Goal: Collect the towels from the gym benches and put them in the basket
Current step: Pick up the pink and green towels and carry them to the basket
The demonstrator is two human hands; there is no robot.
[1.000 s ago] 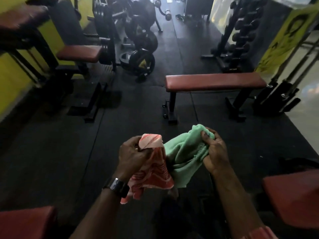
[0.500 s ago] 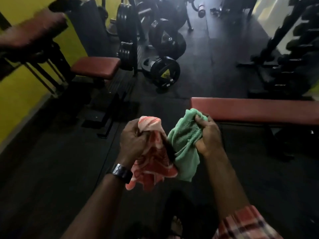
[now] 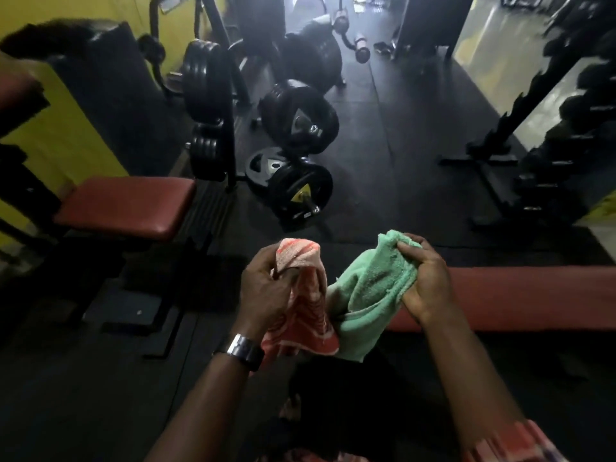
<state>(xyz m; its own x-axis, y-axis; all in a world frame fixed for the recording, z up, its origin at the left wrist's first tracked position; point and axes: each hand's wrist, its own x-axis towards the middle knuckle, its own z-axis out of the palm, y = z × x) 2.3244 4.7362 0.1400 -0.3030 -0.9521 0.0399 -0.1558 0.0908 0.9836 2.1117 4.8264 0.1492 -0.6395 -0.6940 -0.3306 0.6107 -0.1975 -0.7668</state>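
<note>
My left hand [image 3: 265, 290] grips a bunched orange-and-white patterned towel [image 3: 305, 316] that hangs below the fist. My right hand [image 3: 425, 283] grips a mint green towel [image 3: 371, 290], also bunched and hanging. Both towels are held side by side at chest height, touching each other. Right behind the hands runs a flat red bench [image 3: 526, 296] with nothing on it. A second red bench seat [image 3: 128, 206] stands to the left, also bare. No basket is in view.
Black weight plates on a rack [image 3: 206, 95] and loaded barbells [image 3: 296, 185] lie ahead on the dark rubber floor. A dumbbell rack [image 3: 566, 135] stands at the right. Yellow wall [image 3: 63, 135] and a machine frame line the left side.
The view has swung left and moved forward: the flat red bench has slid from ahead to right behind my hands. Both hands keep hold of their towels.
</note>
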